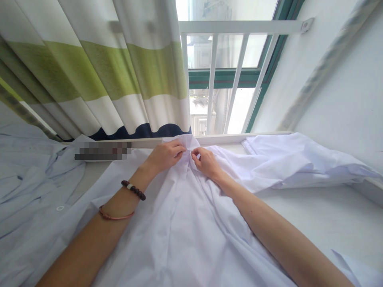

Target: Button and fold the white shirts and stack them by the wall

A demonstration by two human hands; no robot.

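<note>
A white shirt (179,223) lies spread over the pale tabletop in front of me, its collar end at the far edge. My left hand (167,154) pinches the cloth just below the collar, fingers closed. Close beside it on the right, my right hand (206,161) pinches the facing edge of the same cloth. The fingertips of both hands almost meet at the front opening. Any button between them is too small to make out. A beaded bracelet (133,190) and a thin reddish band (116,216) sit on my left wrist and forearm.
More white garments (24,179) lie at the left, and a folded white garment (284,159) rests at the right. A blurred-out object (103,151) sits near the far edge. Behind hang a striped curtain (104,71) and a white window railing (239,27).
</note>
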